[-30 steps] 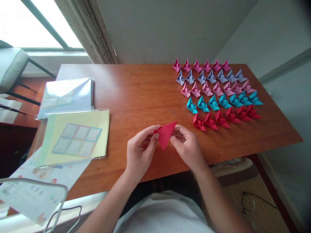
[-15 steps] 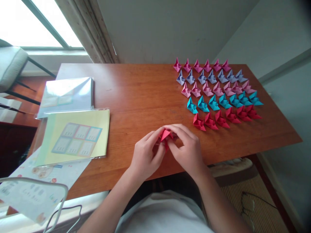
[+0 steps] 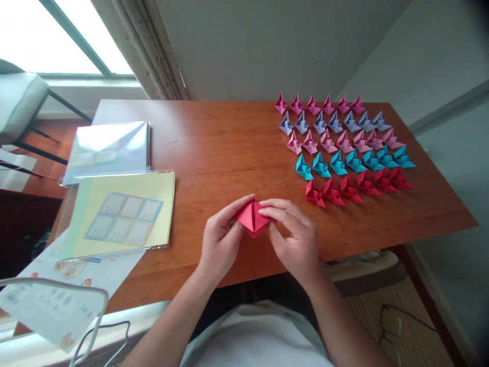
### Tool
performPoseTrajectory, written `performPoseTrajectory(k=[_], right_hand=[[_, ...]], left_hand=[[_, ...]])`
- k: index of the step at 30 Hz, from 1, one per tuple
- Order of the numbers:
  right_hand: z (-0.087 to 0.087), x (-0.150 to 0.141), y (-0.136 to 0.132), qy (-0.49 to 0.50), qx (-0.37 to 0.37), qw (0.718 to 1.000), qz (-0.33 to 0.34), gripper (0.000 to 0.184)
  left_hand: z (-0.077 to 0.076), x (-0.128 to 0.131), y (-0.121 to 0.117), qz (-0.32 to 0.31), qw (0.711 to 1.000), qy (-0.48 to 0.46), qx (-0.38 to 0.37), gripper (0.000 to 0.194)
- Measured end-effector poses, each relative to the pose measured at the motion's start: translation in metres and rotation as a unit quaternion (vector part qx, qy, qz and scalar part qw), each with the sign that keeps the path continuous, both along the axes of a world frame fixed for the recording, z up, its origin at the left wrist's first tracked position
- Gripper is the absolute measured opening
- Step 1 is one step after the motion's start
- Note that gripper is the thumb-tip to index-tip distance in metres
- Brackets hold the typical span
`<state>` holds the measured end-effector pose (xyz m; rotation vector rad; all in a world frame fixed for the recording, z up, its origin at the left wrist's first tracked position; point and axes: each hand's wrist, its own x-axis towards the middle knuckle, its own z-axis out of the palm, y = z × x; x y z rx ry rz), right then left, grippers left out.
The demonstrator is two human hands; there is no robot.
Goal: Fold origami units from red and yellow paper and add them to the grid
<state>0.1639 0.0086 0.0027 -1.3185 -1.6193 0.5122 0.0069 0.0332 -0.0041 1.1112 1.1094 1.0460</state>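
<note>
A piece of red folded paper (image 3: pixel 252 216), diamond-shaped with a crease or slit down its middle, is held over the table's front edge. My left hand (image 3: pixel 221 239) grips its left side between thumb and fingers. On the right side, my right hand (image 3: pixel 294 232) pinches it, with fingertips lying on the upper right face. To the right stand rows of folded paper boats: red boats (image 3: pixel 349 189) nearest my right hand, then turquoise boats (image 3: pixel 338 163), pink boats (image 3: pixel 327 141), lilac boats (image 3: pixel 320 123) and magenta boats (image 3: pixel 313 105) at the back.
The wooden table (image 3: pixel 214 148) meets a wall at the back. On its left lie a yellow packet (image 3: pixel 126 214) in clear plastic, a pale packet (image 3: pixel 110 148) and a printed sheet (image 3: pixel 49 306). A metal frame (image 3: pixel 103 306) stands at the lower left, a chair (image 3: pixel 23 107) beyond.
The red paper has turned from a small peaked shape to a wide, flat-looking diamond. My hands have moved slightly apart around it, and the view has shifted a little.
</note>
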Motion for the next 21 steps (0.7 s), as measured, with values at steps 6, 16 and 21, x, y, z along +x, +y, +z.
performPoseTrajectory(k=[6, 16, 21], right_hand=[[-0.0022, 0.0042, -0.0017, -0.029, 0.026, 0.999, -0.002, 0.035], [0.0015, 0.0069, -0.0061, 0.013, -0.011, 0.999, 0.032, 0.037], [0.0033, 0.0061, -0.0024, 0.119, -0.080, 0.990, -0.014, 0.021]], left_hand=[[-0.0013, -0.0031, 0.0003, -0.053, 0.995, -0.061, -0.051, 0.044], [0.0029, 0.0045, 0.0003, -0.027, 0.996, -0.068, -0.053, 0.052], [-0.0016, 0.0052, 0.0000, -0.024, 0.996, -0.074, -0.038, 0.052]])
